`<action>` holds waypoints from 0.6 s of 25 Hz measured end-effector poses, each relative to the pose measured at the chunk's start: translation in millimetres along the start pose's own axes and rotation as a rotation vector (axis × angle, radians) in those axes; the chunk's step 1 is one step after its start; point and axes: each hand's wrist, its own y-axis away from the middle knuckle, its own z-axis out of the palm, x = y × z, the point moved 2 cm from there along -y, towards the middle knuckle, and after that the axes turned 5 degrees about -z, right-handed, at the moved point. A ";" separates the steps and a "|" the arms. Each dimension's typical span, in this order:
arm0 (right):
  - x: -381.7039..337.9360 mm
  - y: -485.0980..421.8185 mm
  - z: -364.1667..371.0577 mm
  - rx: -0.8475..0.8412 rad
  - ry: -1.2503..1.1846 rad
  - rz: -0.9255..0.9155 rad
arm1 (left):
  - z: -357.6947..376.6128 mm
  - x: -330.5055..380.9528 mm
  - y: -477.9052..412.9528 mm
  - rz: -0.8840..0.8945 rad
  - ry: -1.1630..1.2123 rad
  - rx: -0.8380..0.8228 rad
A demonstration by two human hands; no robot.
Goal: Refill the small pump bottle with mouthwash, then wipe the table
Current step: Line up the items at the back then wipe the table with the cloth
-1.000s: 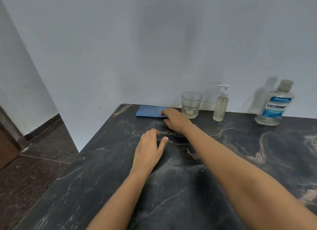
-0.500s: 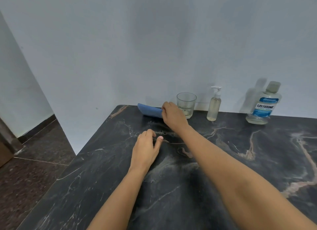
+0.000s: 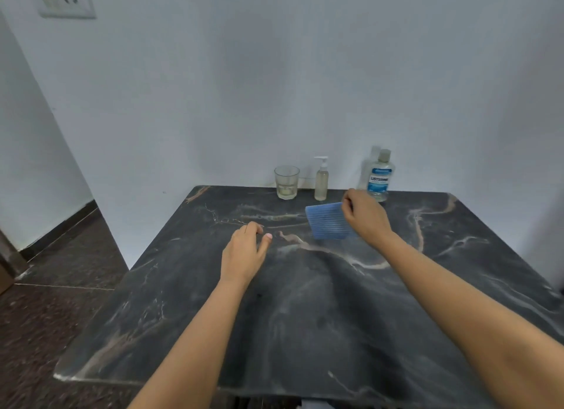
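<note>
While the right grip point(image 3: 364, 217) pinches the upper corner of the blue cloth point(image 3: 328, 224), the cloth slants down toward the dark marble tabletop point(image 3: 305, 317); whether its lower edge touches the stone I cannot tell. The left grip point(image 3: 244, 253) rests on the tabletop near the cloth, fingers loosely curled and holding nothing. At the back edge by the wall the small pump bottle point(image 3: 321, 179) stands upright with pale liquid inside, between a glass point(image 3: 287, 182) on its left and the capped mouthwash bottle point(image 3: 379, 176) on its right, just behind the right grip.
</note>
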 end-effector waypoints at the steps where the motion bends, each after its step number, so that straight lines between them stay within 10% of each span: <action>1: 8.2 16.4 -17.6 0.011 0.003 0.025 | -3.1 11.4 15.2 0.001 0.017 0.001; 9: 62.6 140.7 -125.3 0.049 0.118 0.245 | -0.4 88.2 120.9 0.067 0.109 -0.032; 15: 58.9 225.6 -139.6 -0.212 0.321 -0.188 | 39.1 131.6 182.4 0.187 0.081 -0.123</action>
